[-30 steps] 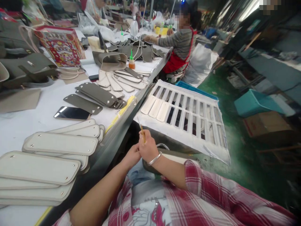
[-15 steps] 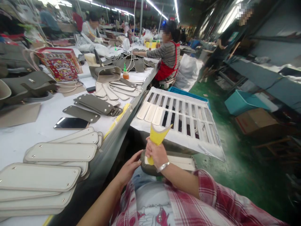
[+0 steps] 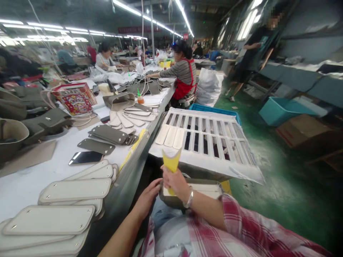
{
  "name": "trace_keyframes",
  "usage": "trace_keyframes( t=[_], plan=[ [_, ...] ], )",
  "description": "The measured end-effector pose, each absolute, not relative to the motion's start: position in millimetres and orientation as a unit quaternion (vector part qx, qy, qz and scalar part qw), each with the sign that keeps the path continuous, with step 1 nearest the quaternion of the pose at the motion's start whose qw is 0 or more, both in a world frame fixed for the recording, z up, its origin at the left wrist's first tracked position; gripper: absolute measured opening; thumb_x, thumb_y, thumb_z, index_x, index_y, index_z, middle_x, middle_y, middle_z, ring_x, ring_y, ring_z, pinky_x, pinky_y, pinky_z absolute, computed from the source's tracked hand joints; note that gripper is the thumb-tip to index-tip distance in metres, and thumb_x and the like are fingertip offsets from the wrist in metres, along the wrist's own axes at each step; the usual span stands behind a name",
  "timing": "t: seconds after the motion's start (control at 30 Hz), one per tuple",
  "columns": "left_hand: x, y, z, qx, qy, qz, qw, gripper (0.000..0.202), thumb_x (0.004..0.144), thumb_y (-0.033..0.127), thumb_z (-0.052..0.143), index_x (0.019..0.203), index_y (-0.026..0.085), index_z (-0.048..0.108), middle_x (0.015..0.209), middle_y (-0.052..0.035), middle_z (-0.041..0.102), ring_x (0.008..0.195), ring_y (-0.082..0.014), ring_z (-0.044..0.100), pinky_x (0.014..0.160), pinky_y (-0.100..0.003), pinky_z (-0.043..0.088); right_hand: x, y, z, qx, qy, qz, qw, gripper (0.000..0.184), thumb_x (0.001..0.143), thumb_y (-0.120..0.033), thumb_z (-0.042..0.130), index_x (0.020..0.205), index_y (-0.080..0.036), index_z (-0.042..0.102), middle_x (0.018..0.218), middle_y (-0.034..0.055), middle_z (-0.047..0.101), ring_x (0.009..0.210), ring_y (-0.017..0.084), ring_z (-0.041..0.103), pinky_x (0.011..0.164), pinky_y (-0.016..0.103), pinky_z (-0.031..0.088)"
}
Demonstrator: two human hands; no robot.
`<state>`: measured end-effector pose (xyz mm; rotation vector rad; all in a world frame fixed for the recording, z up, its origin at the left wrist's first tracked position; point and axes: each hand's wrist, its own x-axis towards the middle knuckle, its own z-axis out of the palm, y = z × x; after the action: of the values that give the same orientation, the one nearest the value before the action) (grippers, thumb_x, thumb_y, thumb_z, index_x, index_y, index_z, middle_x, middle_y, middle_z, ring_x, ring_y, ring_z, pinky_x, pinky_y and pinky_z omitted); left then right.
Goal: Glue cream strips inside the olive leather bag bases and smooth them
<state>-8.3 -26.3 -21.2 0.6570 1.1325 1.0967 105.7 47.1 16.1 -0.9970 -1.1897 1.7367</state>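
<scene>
My right hand (image 3: 175, 184) is closed around a yellow flared tool (image 3: 171, 162) with a curved, notched top edge. The tool stands upright, its lower end against the cream inner panel (image 3: 207, 190) of a grey-green bag piece (image 3: 171, 202). This piece lies across my lap, and my forearm hides part of it. My left hand (image 3: 147, 197) rests at the piece's left end, fingers stretched out and touching its rim. What the left fingertips do beyond the rim is hard to see.
Cream strips with metal studs (image 3: 76, 190) lie stacked on the white table (image 3: 26, 185) at left, near a phone (image 3: 85, 158) and grey strips (image 3: 108, 134). Ahead stands a slotted white rack (image 3: 198, 157) holding several cream strips. A co-worker in a red apron (image 3: 184, 85) sits beyond.
The camera view has tilted up and shifted slightly left. The yellow tool looks turned a little, still in my right hand. My left hand stays at the piece's end.
</scene>
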Motion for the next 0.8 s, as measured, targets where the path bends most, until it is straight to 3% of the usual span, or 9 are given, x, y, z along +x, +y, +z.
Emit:
trace_keyframes(
  t=[0.17,0.23,0.3,0.43,0.53,0.67,0.8],
  plan=[
    [4,-14,-32,0.281,0.513,0.487,0.649,0.046,0.078,0.046,0.051,0.114,0.016,0.056,0.114,-0.0078,0.060,0.105,-0.0234,0.054,0.091,-0.034,0.040,216,97,40,-0.457,-0.433,0.669,0.396,0.028,0.075,-0.042,0.055,0.089,-0.020,0.046,0.060,-0.0058,0.045,0.041,0.005,0.033,0.036,0.016,0.027],
    [13,-10,-35,0.285,0.532,0.485,0.633,0.047,0.078,0.048,0.049,0.111,0.016,0.058,0.114,-0.0076,0.061,0.104,-0.0235,0.055,0.091,-0.034,0.040,270,116,31,-0.541,-0.498,0.583,0.344,0.030,0.081,-0.048,0.045,0.087,-0.018,0.046,0.063,-0.0034,0.046,0.044,0.005,0.036,0.036,0.016,0.026],
    [22,-7,-35,0.293,0.552,0.468,0.625,0.047,0.077,0.049,0.049,0.109,0.016,0.059,0.113,-0.0070,0.061,0.104,-0.0232,0.055,0.090,-0.033,0.042,318,130,10,-0.644,-0.566,0.458,0.236,0.038,0.086,-0.051,0.031,0.084,-0.017,0.047,0.060,-0.0015,0.047,0.046,0.007,0.041,0.038,0.018,0.030],
    [25,1,-34,0.295,0.596,0.408,0.626,0.050,0.075,0.050,0.053,0.112,0.018,0.056,0.113,-0.0041,0.061,0.101,-0.0215,0.057,0.081,-0.027,0.046,381,150,-48,-0.739,-0.566,0.341,0.129,0.035,0.082,-0.042,0.050,0.098,-0.012,0.051,0.072,0.0052,0.057,0.064,0.013,0.054,0.057,0.023,0.041],
    [20,8,-36,0.358,0.645,0.343,0.581,0.049,0.076,0.053,0.048,0.114,0.021,0.055,0.117,-0.0023,0.059,0.102,-0.0219,0.057,0.082,-0.028,0.046,396,170,-89,-0.774,-0.564,0.279,0.069,0.048,0.080,-0.037,0.055,0.118,-0.010,0.043,0.098,0.0115,0.057,0.086,0.019,0.055,0.075,0.031,0.042],
    [24,7,-36,0.565,0.697,0.238,0.372,0.044,0.083,0.049,0.037,0.113,0.023,0.056,0.122,-0.0033,0.056,0.114,-0.0234,0.048,0.099,-0.040,0.033,392,200,-122,-0.781,-0.577,0.238,0.013,0.054,0.087,-0.038,0.044,0.133,-0.018,0.027,0.120,0.0134,0.045,0.099,0.023,0.052,0.083,0.040,0.040],
    [57,3,-35,0.777,0.609,0.137,0.081,0.047,0.082,0.042,0.042,0.123,0.020,0.049,0.131,-0.0063,0.047,0.123,-0.0269,0.037,0.106,-0.051,0.011,392,217,-134,-0.761,-0.607,0.228,-0.024,0.048,0.089,-0.039,0.037,0.134,-0.023,0.031,0.124,0.0165,0.040,0.108,0.028,0.047,0.085,0.041,0.036]
  ],
)
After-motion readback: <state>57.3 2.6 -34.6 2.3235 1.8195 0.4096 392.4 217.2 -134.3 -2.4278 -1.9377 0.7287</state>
